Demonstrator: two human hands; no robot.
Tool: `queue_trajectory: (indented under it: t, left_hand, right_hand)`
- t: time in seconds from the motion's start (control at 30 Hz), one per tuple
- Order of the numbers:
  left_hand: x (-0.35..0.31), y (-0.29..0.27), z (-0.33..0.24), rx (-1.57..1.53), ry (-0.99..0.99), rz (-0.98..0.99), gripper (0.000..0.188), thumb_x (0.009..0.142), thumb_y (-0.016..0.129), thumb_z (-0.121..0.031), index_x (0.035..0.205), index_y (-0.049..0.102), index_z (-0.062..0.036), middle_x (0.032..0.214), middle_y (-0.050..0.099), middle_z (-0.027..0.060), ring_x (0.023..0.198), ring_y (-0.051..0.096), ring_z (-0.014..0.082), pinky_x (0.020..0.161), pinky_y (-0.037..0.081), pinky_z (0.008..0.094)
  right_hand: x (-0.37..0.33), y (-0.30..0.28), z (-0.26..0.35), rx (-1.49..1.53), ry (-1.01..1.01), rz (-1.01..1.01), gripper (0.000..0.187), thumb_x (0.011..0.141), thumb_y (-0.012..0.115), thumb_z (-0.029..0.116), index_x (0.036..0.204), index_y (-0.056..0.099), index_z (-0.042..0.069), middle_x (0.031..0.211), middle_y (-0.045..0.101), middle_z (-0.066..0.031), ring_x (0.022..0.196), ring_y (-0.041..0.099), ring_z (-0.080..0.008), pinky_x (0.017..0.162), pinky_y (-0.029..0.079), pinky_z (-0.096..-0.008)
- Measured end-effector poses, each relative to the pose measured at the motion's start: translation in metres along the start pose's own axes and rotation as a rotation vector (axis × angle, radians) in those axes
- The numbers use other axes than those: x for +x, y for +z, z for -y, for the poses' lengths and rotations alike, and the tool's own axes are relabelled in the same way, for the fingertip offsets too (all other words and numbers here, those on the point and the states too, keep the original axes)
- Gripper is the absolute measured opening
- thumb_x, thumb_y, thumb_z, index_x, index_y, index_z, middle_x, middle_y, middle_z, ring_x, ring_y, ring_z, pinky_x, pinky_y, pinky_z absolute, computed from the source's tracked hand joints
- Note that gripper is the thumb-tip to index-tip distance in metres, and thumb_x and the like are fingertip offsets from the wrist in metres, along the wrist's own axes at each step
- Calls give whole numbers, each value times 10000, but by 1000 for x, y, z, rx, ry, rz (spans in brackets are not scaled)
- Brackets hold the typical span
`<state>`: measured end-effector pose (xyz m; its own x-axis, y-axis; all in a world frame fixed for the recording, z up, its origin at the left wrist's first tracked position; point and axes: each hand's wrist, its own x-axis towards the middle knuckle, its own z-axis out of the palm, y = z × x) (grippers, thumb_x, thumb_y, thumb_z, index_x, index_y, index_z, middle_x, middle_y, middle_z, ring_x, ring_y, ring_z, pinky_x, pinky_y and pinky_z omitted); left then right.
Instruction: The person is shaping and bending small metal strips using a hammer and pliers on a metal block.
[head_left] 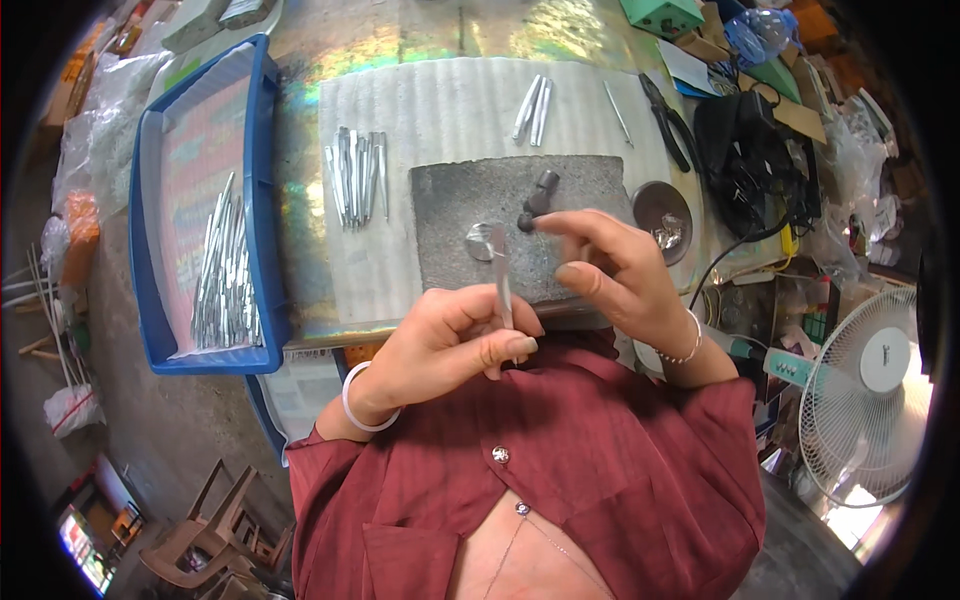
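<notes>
Head view: we look down on a bench (301, 250), our hands by its near edge.
Silver strip (503, 285): pinched in our left hand (450, 335), thumb against fingers, over the near edge; its long axis points roughly toward the far edge.
Right hand (630, 285): just right of the strip, not touching it; grip spread, nothing visible between thumb and forefinger.
In the way: a dark hammer-like head (541, 196) near the right forefinger, we judge, on a grey slab (445, 195) with a shiny disc (480, 242).
Toward the right edge: dark dish (650, 203), black pliers (665, 118).
Toward the left edge: blue tray (262, 180), silver rods (355, 175).
</notes>
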<state>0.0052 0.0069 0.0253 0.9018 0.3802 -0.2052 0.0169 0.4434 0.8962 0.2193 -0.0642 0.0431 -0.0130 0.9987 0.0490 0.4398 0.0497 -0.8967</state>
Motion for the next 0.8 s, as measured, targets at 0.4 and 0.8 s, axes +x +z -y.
queue_trajectory:
  t: [0.4, 0.8]
  left_hand:
    - [-3, 6, 23, -492, 21, 73, 270, 973, 482, -244, 949, 586, 4, 807, 624, 52, 693, 626, 125, 617, 480, 214]
    - [-16, 9, 28, -34, 245, 5, 232, 957, 502, -178, 1000, 608, 24, 757, 643, 61, 673, 634, 125, 635, 524, 259]
  right_hand:
    - [12, 29, 18, 538, 98, 268, 220, 981, 458, 185, 919, 544, -8, 636, 589, -25, 562, 604, -86, 473, 396, -214]
    - [-3, 44, 35, -117, -239, 189, 102, 910, 542, 92, 879, 470, 26, 616, 579, -36, 519, 623, -185, 453, 478, -288]
